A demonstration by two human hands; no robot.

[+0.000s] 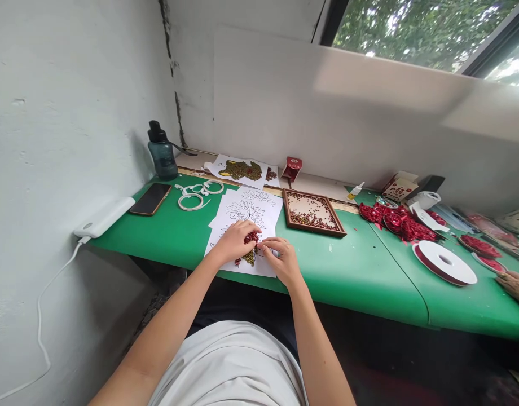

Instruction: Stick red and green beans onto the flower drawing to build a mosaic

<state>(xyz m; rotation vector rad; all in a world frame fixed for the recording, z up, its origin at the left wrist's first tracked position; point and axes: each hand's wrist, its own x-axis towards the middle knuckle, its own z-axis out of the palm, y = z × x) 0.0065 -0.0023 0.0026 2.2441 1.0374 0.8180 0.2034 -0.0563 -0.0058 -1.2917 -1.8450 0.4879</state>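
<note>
A white sheet with a black-line flower drawing [242, 211] lies at the front of the green table. On its lower part is a patch of dark red beans [251, 237], with green beans [250, 258] just below. My left hand [234, 242] rests on the sheet left of the red beans, its fingers stretched out and curving over their far side. From the right, my right hand [284, 260] reaches to the edge of the beans. Its thumb and index finger come together in a pinch; what is between them is too small to make out.
Right of the sheet sits a wooden tray [339, 231] of loose red beans. A phone [150, 199], coiled white cables [190, 202] and a bottle [163, 158] stand left. Further right are a ribbon spool [460, 264], red decorations [412, 226] and another person's hand [515, 286].
</note>
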